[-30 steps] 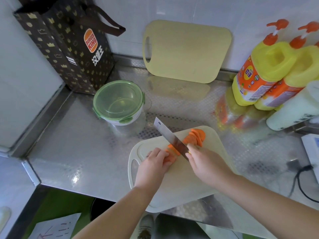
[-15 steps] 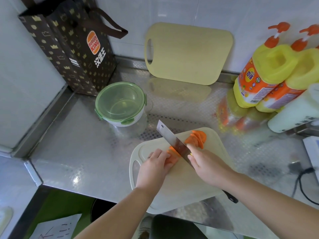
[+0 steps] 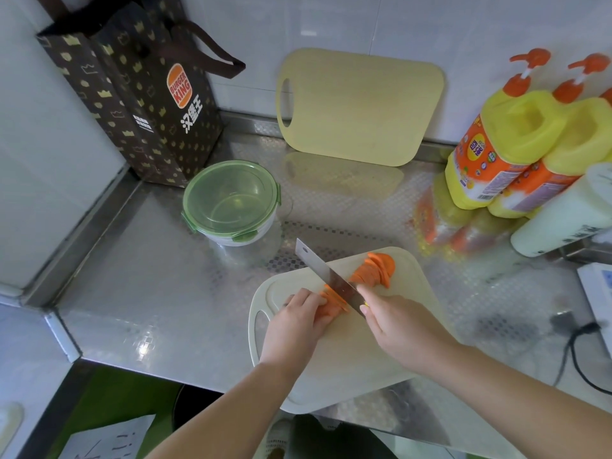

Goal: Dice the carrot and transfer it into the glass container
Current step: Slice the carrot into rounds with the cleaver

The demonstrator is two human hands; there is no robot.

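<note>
Fingers: your left hand (image 3: 299, 321) is curled down on the uncut carrot (image 3: 332, 306) at frame centre; your right hand (image 3: 402, 329) is clenched on the knife (image 3: 326, 276).
Carrot: stiff, round, inclined to roll; pin it behind the blade.
Slices (image 3: 376, 270): light, fanned on the cutting board (image 3: 361, 369).
Glass container (image 3: 231, 202): left of centre, lid on.

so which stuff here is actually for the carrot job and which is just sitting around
In use:
left hand steadying the carrot
right hand with the knife
cut slices
white cutting board
glass container, green lid on

Lying about:
yellow board
paper bag
detergent bottles
white bottle
black cable
</note>
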